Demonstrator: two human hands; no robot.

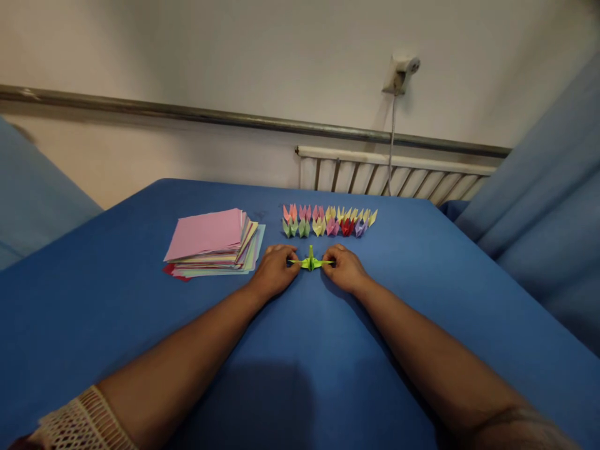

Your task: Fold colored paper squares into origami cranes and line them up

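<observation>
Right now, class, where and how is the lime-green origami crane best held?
The lime-green origami crane is probably best held by its wings, one from each side: they spread left and right, where the left hand and right hand pinch them.

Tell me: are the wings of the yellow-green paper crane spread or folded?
Spread: the crane has wings stretched sideways, pinched by the left hand and right hand.

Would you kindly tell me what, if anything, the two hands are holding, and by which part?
A yellow-green origami crane, held by its spread wings: the left hand pinches one toward its outer end, the right hand the other.
</observation>
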